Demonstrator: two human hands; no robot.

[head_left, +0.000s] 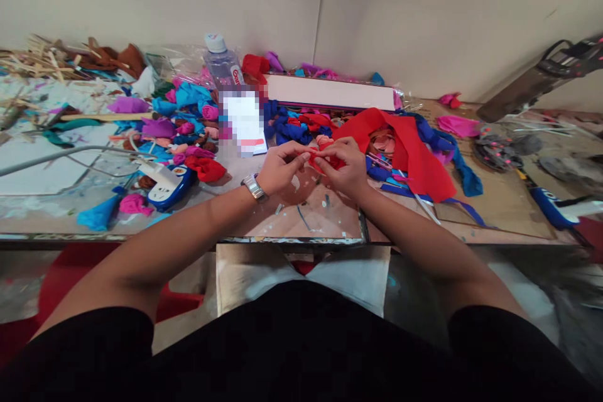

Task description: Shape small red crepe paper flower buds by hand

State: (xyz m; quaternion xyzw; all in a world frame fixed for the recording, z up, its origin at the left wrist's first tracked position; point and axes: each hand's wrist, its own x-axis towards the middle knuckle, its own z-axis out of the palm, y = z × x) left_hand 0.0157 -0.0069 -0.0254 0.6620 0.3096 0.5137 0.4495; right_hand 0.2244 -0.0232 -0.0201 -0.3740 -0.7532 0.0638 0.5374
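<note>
Both hands met over the middle of the surface (499, 201), just beyond its near edge. The left hand (282, 166) and the right hand (346, 163) had their fingers (301, 152) pinched shut on a small red fabric piece (326, 157), held between them just above the surface. The piece was mostly covered by the fingertips, so its shape was hard to make out. A wristwatch (254, 187) sat on the left wrist.

Open room was scarce. Directly under the hands lay a bare patch with small scraps; the near edge ran just behind the wrists. To the left, a heap of pink, blue and purple fabric bits (181, 125) crowded in, with a white and blue device (167, 185) near the edge. To the right, a larger red cloth (414, 151) lay beside the right hand, over blue strips (464, 176). Behind stood a plastic bottle (223, 66) and a long white box (330, 93) against the wall.

A blurred rectangle hid something behind the left hand. The far right things were smeared and unclear.
</note>
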